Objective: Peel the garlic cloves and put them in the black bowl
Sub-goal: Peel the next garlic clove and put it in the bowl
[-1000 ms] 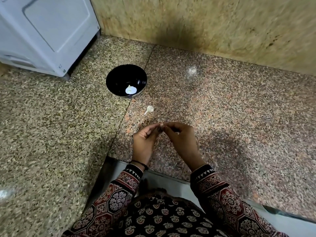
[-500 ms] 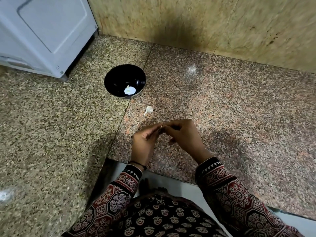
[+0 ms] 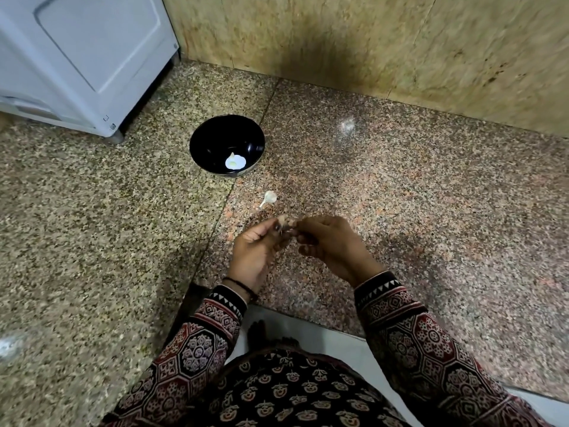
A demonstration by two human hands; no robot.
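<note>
Garlic clove (image 3: 284, 224) is sitting btwn the fingertips of both hands, held over the granite counter (image 3: 400, 195). Left hand (image 3: 255, 251) is pinching one end, palm turned inward. Right hand (image 3: 332, 245) is pinching the other end, fingers curled under. Black bowl (image 3: 209, 140) is standing further back, w/ one pale peeled clove (image 3: 235, 162) lying inside. A small pale garlic piece (image 3: 269, 197) is lying btwn bowl & hands.

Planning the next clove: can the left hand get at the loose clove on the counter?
Probably yes: the loose clove lies just beyond the left hand, with only counter between. But that hand and the right hand pinch a second clove, which it must release first.
</note>
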